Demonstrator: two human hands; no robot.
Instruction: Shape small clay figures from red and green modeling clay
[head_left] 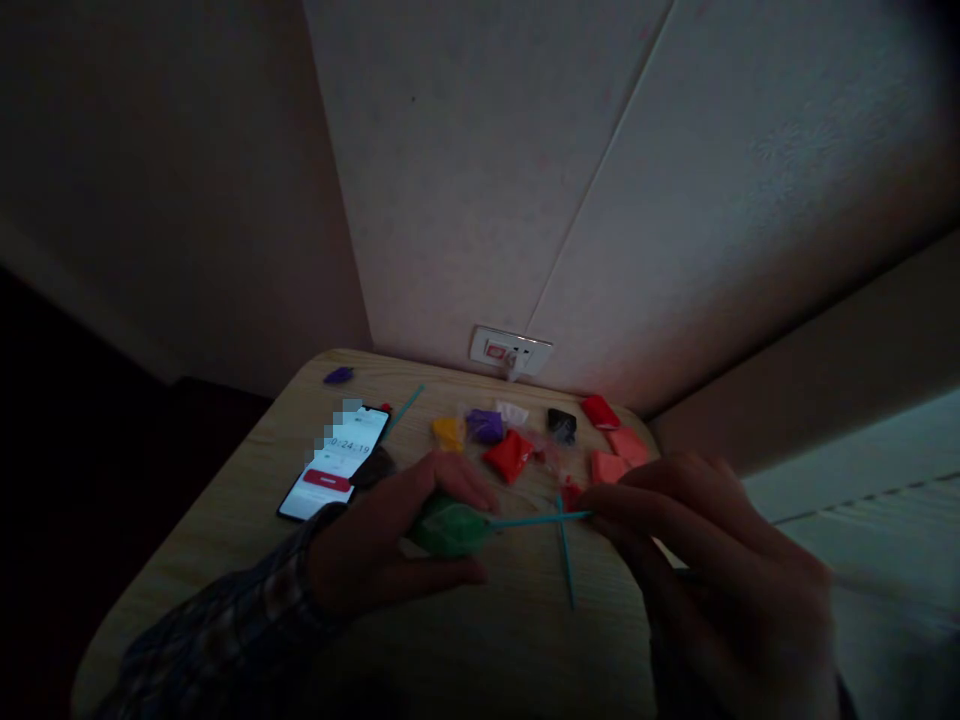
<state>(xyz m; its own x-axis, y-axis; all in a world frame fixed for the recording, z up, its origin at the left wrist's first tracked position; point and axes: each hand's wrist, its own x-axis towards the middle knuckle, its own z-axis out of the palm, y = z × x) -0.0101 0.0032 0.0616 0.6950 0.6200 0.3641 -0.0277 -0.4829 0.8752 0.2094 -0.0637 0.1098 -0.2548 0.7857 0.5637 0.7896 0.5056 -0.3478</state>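
Note:
My left hand (pixel 390 545) is closed around a green lump of clay (pixel 448 527) just above the wooden table (pixel 225 560). A thin teal stick (pixel 536 519) runs from the lump to my right hand (pixel 675 540), whose fingertips pinch its far end. A second teal stick (pixel 566 560) lies on the table below, crossing under the first. My left sleeve is plaid.
Small packets of clay in yellow (pixel 448 432), purple (pixel 485 426), red (pixel 508 456), white, black (pixel 562 424) and orange (pixel 626 445) lie along the table's back. A lit phone (pixel 335 462) lies at left, another teal stick (pixel 405 408) beside it. A wall socket (pixel 510 351) sits behind. The room is dim.

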